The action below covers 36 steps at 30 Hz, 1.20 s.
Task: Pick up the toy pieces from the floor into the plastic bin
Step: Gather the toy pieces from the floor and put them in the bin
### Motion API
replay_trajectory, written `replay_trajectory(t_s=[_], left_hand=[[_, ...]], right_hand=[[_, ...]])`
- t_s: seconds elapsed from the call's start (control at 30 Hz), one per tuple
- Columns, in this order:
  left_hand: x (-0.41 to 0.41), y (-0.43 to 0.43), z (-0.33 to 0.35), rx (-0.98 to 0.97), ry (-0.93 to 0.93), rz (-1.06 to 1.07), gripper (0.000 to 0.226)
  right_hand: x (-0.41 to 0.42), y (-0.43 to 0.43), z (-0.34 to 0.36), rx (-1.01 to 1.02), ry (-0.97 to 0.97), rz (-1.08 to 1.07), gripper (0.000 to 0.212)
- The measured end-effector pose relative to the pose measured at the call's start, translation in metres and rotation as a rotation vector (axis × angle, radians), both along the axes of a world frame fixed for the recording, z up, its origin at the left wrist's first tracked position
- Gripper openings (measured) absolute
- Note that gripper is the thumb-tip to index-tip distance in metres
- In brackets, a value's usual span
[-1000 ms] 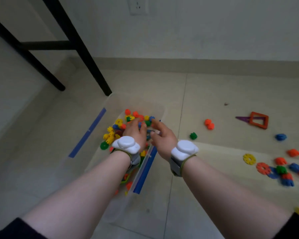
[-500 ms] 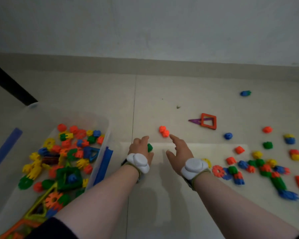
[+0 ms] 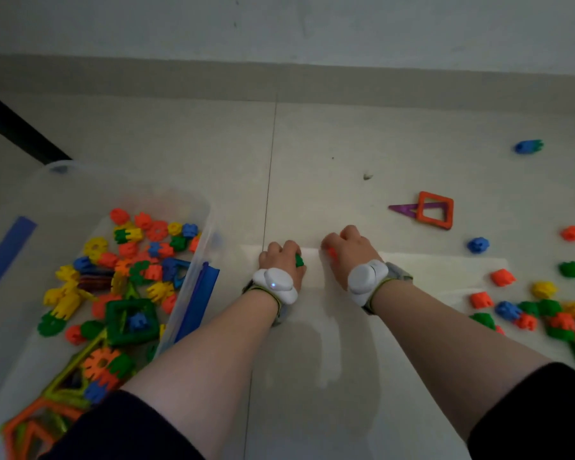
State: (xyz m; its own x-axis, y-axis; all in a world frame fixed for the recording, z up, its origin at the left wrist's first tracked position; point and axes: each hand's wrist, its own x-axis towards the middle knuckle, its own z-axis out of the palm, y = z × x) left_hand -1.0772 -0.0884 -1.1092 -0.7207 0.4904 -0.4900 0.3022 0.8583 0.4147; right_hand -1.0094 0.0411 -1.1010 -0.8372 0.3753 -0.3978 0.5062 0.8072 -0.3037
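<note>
Fingers clamped: your left hand [image 3: 281,262] on a green piece [image 3: 299,260], right hand [image 3: 351,250] on an orange piece [image 3: 331,253]; next, carry both to the bin [image 3: 204,207].

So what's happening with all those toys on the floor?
A person is tidying up. Their left hand grips a green piece and their right hand grips an orange piece, both low at the floor. The plastic bin on the left already holds lots of colourful pieces. Many scattered pieces lie on the right, not yet picked up.
</note>
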Motion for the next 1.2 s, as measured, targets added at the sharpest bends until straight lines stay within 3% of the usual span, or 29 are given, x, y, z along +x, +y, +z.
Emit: replay_trajectory(t_s=[0.1,0.2,0.33,0.5,0.7,0.8,0.9,1.0,1.2], left_hand=[[0.005,-0.001,0.004,0.023,0.008,0.021,0.034],[0.039,0.015,0.012,0.144,-0.017,0.006,0.037],[0.104,0.064,0.014,0.230,-0.052,-0.184,0.037],[0.147,0.106,0.010,0.187,0.029,-0.335,0.045],[0.170,0.142,0.009,-0.021,0.055,-0.430,0.091],[0.176,0.157,0.009,-0.100,0.079,-0.487,0.072],[0.181,0.165,0.006,-0.112,0.110,-0.488,0.053],[0.185,0.170,0.006,-0.082,0.128,-0.473,0.049],[0.183,0.171,0.009,-0.055,0.052,-0.433,0.048]], right_hand=[[0.032,-0.005,0.003,-0.055,0.043,-0.131,0.025],[0.075,0.000,0.010,-0.031,0.143,-0.279,0.037],[0.137,0.035,0.020,0.042,0.160,-0.470,0.051],[0.195,0.073,0.023,0.058,0.118,-0.574,0.043],[0.227,0.093,0.014,-0.021,0.125,-0.543,0.070],[0.218,0.104,0.014,-0.009,0.063,-0.547,0.079],[0.206,0.112,0.013,0.029,-0.016,-0.529,0.070],[0.201,0.114,0.008,0.025,0.008,-0.480,0.056],[0.202,0.115,0.004,-0.006,0.042,-0.407,0.061]])
